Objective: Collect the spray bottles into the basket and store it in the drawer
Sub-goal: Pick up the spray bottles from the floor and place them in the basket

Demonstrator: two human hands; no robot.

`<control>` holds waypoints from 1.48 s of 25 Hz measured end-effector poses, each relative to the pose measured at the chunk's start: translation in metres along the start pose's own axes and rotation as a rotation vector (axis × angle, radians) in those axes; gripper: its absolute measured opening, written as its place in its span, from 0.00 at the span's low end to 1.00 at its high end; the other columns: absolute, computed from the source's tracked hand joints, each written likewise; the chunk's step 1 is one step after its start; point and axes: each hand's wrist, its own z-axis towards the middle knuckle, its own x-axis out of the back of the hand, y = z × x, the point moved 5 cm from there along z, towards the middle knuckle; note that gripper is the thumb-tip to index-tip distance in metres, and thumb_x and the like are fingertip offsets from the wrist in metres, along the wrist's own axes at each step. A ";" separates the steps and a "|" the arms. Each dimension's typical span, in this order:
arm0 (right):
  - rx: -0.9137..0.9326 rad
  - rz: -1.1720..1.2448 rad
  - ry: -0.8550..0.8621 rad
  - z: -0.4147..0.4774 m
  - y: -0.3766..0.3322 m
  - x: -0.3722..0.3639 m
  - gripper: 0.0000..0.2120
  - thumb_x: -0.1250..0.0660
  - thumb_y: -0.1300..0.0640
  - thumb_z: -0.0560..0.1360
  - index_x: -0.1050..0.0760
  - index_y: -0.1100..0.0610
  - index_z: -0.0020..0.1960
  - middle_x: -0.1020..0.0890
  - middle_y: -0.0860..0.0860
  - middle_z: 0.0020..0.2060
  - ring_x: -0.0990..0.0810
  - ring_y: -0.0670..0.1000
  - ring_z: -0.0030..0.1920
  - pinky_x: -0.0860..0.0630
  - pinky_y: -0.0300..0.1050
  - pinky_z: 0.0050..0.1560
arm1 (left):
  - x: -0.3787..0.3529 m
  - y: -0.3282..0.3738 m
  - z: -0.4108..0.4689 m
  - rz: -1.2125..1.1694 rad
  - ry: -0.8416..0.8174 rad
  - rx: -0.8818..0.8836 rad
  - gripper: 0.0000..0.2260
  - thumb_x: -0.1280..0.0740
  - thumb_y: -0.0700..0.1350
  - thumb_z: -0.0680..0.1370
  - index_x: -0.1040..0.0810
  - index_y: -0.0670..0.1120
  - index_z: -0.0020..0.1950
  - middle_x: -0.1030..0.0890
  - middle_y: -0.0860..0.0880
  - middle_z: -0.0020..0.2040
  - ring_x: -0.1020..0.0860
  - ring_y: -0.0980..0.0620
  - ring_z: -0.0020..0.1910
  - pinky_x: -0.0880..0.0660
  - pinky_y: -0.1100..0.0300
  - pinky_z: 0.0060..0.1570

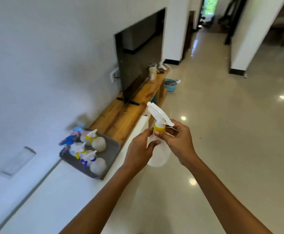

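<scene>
A clear spray bottle (159,154) with a white trigger head and a yellow collar is upright in the air in front of me. My left hand (140,149) grips its body from the left. My right hand (178,142) holds its neck just under the collar. To the left, a grey basket (111,149) sits on a white counter top (56,188). Several spray bottles (97,144) with yellow, blue and pink heads lie inside it. No drawer shows in this view.
A wooden TV stand (121,117) carries a black television (137,53) against the white wall, with a jar (152,72) at its far end. A blue bucket (170,84) stands on the glossy tiled floor (222,132). A corridor runs ahead past white pillars.
</scene>
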 end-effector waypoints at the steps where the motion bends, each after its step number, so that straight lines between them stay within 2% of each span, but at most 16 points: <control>1: 0.019 -0.015 -0.045 0.006 -0.004 -0.027 0.20 0.24 0.56 0.65 0.23 0.50 0.57 0.17 0.48 0.51 0.19 0.48 0.53 0.20 0.49 0.54 | 0.021 -0.017 0.000 0.011 0.034 0.030 0.18 0.36 0.47 0.76 0.30 0.46 0.65 0.22 0.46 0.62 0.23 0.47 0.58 0.26 0.54 0.58; 3: 0.065 -0.034 -0.124 0.014 -0.013 -0.071 0.22 0.24 0.57 0.65 0.25 0.50 0.57 0.18 0.47 0.53 0.19 0.48 0.54 0.20 0.41 0.50 | 0.053 -0.044 -0.001 0.008 0.105 0.086 0.19 0.35 0.47 0.76 0.30 0.45 0.66 0.21 0.45 0.61 0.22 0.46 0.57 0.24 0.50 0.57; 5: 0.117 -0.058 -0.215 0.019 -0.023 -0.116 0.23 0.24 0.58 0.65 0.27 0.49 0.56 0.19 0.47 0.52 0.20 0.48 0.53 0.21 0.34 0.47 | 0.084 -0.070 -0.006 -0.007 0.206 0.145 0.19 0.34 0.46 0.75 0.29 0.44 0.65 0.20 0.44 0.59 0.21 0.45 0.55 0.24 0.52 0.56; 7: 0.187 -0.198 -0.287 0.025 -0.033 -0.153 0.22 0.25 0.57 0.66 0.28 0.52 0.57 0.21 0.48 0.52 0.21 0.49 0.52 0.21 0.39 0.49 | 0.106 -0.093 -0.009 0.005 0.302 0.199 0.18 0.32 0.45 0.74 0.27 0.43 0.63 0.19 0.43 0.58 0.21 0.45 0.54 0.26 0.59 0.53; 10: 0.262 -0.479 -0.383 0.038 -0.044 -0.195 0.21 0.27 0.53 0.67 0.26 0.58 0.57 0.20 0.53 0.53 0.23 0.51 0.51 0.22 0.50 0.55 | 0.123 -0.121 -0.012 0.045 0.356 0.286 0.19 0.31 0.45 0.73 0.27 0.44 0.63 0.19 0.43 0.57 0.21 0.45 0.55 0.30 0.60 0.53; 14: 0.323 -0.670 -0.523 0.066 -0.037 -0.240 0.21 0.26 0.54 0.67 0.25 0.61 0.56 0.19 0.57 0.56 0.21 0.56 0.54 0.23 0.49 0.56 | 0.134 -0.159 -0.004 0.041 0.364 0.403 0.17 0.31 0.46 0.73 0.26 0.47 0.61 0.20 0.45 0.59 0.24 0.46 0.58 0.30 0.58 0.58; 18: 0.350 -0.805 -0.628 0.105 0.010 -0.271 0.21 0.26 0.54 0.67 0.24 0.59 0.58 0.19 0.56 0.56 0.21 0.54 0.54 0.23 0.49 0.56 | 0.144 -0.202 0.010 0.058 0.325 0.557 0.16 0.32 0.45 0.73 0.25 0.47 0.60 0.21 0.45 0.60 0.24 0.47 0.57 0.27 0.55 0.59; 21: 0.318 -0.812 -0.708 0.140 0.058 -0.290 0.21 0.26 0.57 0.67 0.24 0.60 0.59 0.19 0.57 0.56 0.21 0.55 0.54 0.24 0.48 0.56 | 0.152 -0.225 0.017 0.056 0.379 0.637 0.13 0.32 0.45 0.73 0.23 0.46 0.57 0.20 0.46 0.57 0.24 0.48 0.56 0.30 0.61 0.54; 25: 0.245 -0.801 -0.859 0.177 0.118 -0.314 0.15 0.27 0.62 0.68 0.21 0.61 0.53 0.17 0.59 0.50 0.20 0.56 0.50 0.27 0.43 0.47 | 0.153 -0.247 0.028 0.037 0.412 0.764 0.14 0.31 0.46 0.73 0.23 0.45 0.57 0.21 0.46 0.58 0.26 0.49 0.57 0.35 0.64 0.51; 28: 0.213 -0.805 -0.971 0.196 0.153 -0.328 0.12 0.27 0.63 0.67 0.20 0.61 0.50 0.16 0.59 0.47 0.20 0.58 0.48 0.28 0.44 0.44 | 0.154 -0.260 0.033 0.044 0.458 0.840 0.13 0.31 0.46 0.73 0.23 0.45 0.56 0.20 0.46 0.58 0.26 0.50 0.58 0.37 0.67 0.52; 31: 0.249 -0.893 -1.086 0.208 0.179 -0.341 0.11 0.29 0.61 0.69 0.20 0.58 0.51 0.16 0.58 0.48 0.21 0.58 0.50 0.26 0.49 0.46 | 0.154 -0.271 0.038 0.063 0.502 0.902 0.11 0.31 0.45 0.73 0.22 0.45 0.54 0.20 0.47 0.57 0.26 0.51 0.58 0.37 0.66 0.53; 37: 0.253 -0.981 -1.223 0.217 0.214 -0.357 0.13 0.33 0.59 0.72 0.21 0.57 0.56 0.17 0.56 0.53 0.22 0.57 0.55 0.26 0.47 0.51 | 0.150 -0.285 0.047 0.070 0.514 0.959 0.11 0.31 0.45 0.73 0.22 0.45 0.55 0.20 0.46 0.57 0.26 0.51 0.58 0.37 0.66 0.53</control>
